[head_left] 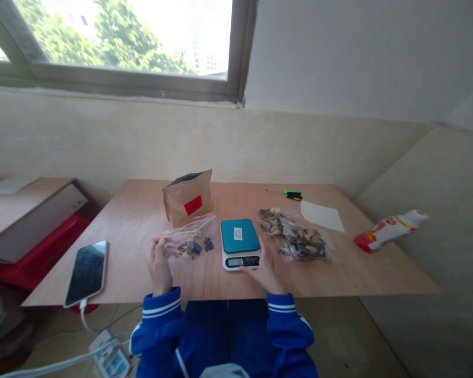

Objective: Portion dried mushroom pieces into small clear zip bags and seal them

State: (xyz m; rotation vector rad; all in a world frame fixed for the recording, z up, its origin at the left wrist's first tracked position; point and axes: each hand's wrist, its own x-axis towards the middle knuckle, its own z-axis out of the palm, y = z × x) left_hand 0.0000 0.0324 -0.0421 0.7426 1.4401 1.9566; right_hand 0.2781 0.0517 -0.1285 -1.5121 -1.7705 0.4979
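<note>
My left hand [158, 265] grips the near corner of a clear zip bag [189, 239] holding several dark and brown pieces, lying flat on the wooden table [134, 210]. My right hand [265, 272] rests at the front right corner of a small kitchen scale [239, 242] with a teal platform and a dark display; its fingers lie against the scale's front edge. Right of the scale lie filled clear bags [295, 236] of similar pieces. A brown paper pouch [188, 198] with a red label stands behind the zip bag.
A phone [86, 273] on a white cable lies at the table's left front. A white sheet [322, 215] and a green-black tool [292, 195] are at the back right. A red-white bottle [390, 229] lies on the right ledge. A power strip [110, 357] is on the floor.
</note>
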